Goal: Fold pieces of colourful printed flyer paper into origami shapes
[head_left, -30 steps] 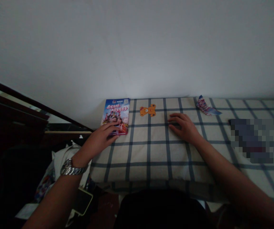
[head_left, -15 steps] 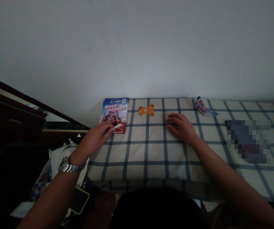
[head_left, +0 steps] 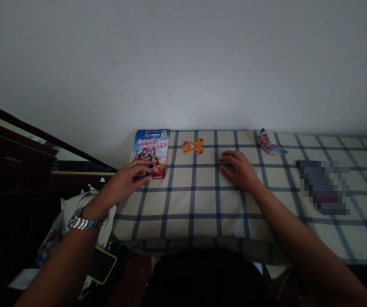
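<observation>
A stack of blue and red printed flyers (head_left: 153, 143) lies at the left end of the checked cloth, against the wall. My left hand (head_left: 135, 172), with a metal watch on its wrist, is at the lower left corner of the stack, its fingers apart over the top flyer. My right hand (head_left: 238, 169) lies open on the cloth with nothing in it, fingers slightly curled. Between the hands, closer to the wall, is a flat orange bear cutout (head_left: 193, 146). A bent, folded piece of printed paper (head_left: 269, 144) sits to the right of my right hand.
The checked cloth (head_left: 183, 204) covers a surface along the white wall (head_left: 183, 64). Toward its right lies a pixelated dark object (head_left: 324, 187). At lower left are a dark rail (head_left: 42, 134), a pale bag (head_left: 81, 202) and a phone-like object with a yellow-green edge (head_left: 103, 265).
The top flyer's lower corner, lifted and showing white under my left fingers before, now lies flat. My left fingers have spread. The view has shifted slightly; my right hand stays put on the cloth.
</observation>
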{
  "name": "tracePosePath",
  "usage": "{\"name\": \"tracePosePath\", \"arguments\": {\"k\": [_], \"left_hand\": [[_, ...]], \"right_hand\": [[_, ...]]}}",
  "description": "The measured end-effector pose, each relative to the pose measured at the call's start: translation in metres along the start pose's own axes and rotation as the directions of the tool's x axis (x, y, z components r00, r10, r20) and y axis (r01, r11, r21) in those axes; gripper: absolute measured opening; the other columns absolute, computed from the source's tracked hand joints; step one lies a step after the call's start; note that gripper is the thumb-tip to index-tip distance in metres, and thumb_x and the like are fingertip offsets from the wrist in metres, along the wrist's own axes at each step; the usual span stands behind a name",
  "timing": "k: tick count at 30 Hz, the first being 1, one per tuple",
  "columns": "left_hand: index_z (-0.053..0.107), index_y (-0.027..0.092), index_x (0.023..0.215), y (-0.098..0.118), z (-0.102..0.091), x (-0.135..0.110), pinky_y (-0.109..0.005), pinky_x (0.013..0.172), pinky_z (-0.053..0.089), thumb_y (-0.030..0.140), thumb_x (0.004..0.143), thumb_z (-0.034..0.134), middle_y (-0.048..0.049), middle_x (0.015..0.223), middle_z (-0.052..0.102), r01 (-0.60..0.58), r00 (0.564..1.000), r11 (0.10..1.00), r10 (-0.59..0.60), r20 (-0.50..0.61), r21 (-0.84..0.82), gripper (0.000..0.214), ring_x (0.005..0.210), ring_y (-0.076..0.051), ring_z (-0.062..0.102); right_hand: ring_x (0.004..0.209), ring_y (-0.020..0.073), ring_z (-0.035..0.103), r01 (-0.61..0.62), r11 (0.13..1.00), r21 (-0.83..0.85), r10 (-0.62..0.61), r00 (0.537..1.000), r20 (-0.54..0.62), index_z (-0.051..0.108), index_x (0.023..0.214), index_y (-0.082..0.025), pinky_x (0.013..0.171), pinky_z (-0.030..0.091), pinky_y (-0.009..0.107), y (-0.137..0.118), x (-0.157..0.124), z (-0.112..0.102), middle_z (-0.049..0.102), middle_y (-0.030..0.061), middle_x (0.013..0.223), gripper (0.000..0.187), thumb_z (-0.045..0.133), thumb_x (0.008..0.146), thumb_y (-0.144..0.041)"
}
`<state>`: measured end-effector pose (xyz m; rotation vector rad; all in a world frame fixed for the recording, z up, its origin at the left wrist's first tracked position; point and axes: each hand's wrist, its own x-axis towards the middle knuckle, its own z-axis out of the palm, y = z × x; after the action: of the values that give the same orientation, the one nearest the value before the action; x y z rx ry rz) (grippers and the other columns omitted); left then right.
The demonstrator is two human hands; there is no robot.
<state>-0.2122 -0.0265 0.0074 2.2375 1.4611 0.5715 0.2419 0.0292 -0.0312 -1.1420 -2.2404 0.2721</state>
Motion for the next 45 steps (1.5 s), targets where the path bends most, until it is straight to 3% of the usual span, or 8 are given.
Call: {"name": "tracePosePath", "arguments": {"k": [8,12,16,23,26,32,39,45], "left_hand": [[0.073,0.023,0.115,0.025,-0.005,0.002,-0.044,0.118,0.050,0.050,0.107,0.053,-0.0069,0.138,0.070,0.034,0.991,0.998,-0.026,-0.130,0.059,0.034,0.135,-0.027,0.063],[0.073,0.024,0.109,0.052,-0.007,0.003,-0.044,0.111,0.054,0.044,0.108,0.050,-0.0053,0.131,0.073,0.063,0.971,0.993,-0.037,-0.235,0.103,0.030,0.123,-0.024,0.069],[0.072,0.023,0.110,0.085,0.003,0.004,-0.043,0.111,0.055,0.038,0.107,0.055,-0.0050,0.127,0.074,-0.001,0.950,0.993,0.037,-0.311,0.115,0.023,0.119,-0.023,0.070],[0.070,0.022,0.107,0.123,0.049,0.018,-0.042,0.104,0.060,0.028,0.108,0.056,-0.0060,0.126,0.073,-0.216,0.955,0.974,0.225,-0.192,0.068,0.016,0.119,-0.021,0.070],[0.069,0.023,0.109,0.132,0.071,0.022,-0.046,0.103,0.062,0.028,0.107,0.058,-0.0069,0.130,0.070,-0.211,0.969,0.977,0.213,-0.128,0.029,0.012,0.121,-0.022,0.069],[0.065,0.026,0.124,0.143,0.105,0.023,-0.056,0.117,0.053,0.029,0.103,0.065,-0.0073,0.146,0.061,-0.242,0.970,0.970,0.242,-0.001,0.033,0.021,0.139,-0.028,0.058],[0.052,0.027,0.147,0.153,0.129,0.029,-0.057,0.127,0.043,0.032,0.102,0.068,-0.0109,0.162,0.048,-0.283,0.958,0.959,0.282,0.056,0.013,0.048,0.153,-0.030,0.045],[0.055,0.023,0.136,0.157,0.135,0.037,-0.051,0.130,0.041,0.026,0.100,0.069,-0.0120,0.158,0.051,-0.295,0.950,0.955,0.297,0.091,-0.041,0.038,0.154,-0.028,0.044]], "right_hand": [[0.125,0.0335,0.062,-0.012,1.000,-0.006,0.012,1.000,0.013,0.071,0.120,-0.026,0.109,0.052,0.057,-0.004,0.001,-0.002,0.068,0.0114,0.134,0.024,0.067,0.097,-0.028],[0.125,0.0337,0.062,-0.015,1.000,-0.005,0.015,1.000,0.011,0.072,0.120,-0.027,0.109,0.052,0.057,-0.005,0.001,-0.002,0.067,0.0110,0.135,0.023,0.065,0.098,-0.029],[0.125,0.0334,0.062,-0.016,1.000,-0.004,0.016,1.000,0.008,0.072,0.120,-0.026,0.109,0.052,0.056,-0.006,0.001,-0.002,0.068,0.0112,0.134,0.023,0.065,0.098,-0.029],[0.123,0.0324,0.064,-0.028,1.000,0.012,0.028,0.999,-0.021,0.072,0.118,-0.024,0.108,0.053,0.055,-0.003,0.001,0.000,0.070,0.0128,0.131,0.021,0.060,0.102,-0.031],[0.122,0.0308,0.066,-0.050,0.997,0.058,0.052,0.998,-0.043,0.069,0.122,-0.024,0.107,0.053,0.053,-0.001,0.001,0.001,0.073,0.0118,0.127,0.023,0.056,0.105,-0.032],[0.123,0.0307,0.067,-0.059,0.994,0.097,0.066,0.996,-0.068,0.067,0.125,-0.024,0.107,0.055,0.053,0.000,0.001,0.002,0.073,0.0130,0.128,0.025,0.054,0.105,-0.033],[0.132,0.0318,0.063,-0.010,0.997,0.074,0.011,1.000,-0.024,0.065,0.133,-0.027,0.112,0.054,0.055,-0.017,-0.007,-0.003,0.066,0.0133,0.142,0.030,0.057,0.104,-0.031],[0.148,0.0315,0.051,0.020,0.998,0.058,-0.023,0.998,0.051,0.056,0.148,-0.027,0.121,0.048,0.056,-0.044,-0.027,-0.008,0.056,0.0137,0.157,0.043,0.056,0.105,-0.026]]}}
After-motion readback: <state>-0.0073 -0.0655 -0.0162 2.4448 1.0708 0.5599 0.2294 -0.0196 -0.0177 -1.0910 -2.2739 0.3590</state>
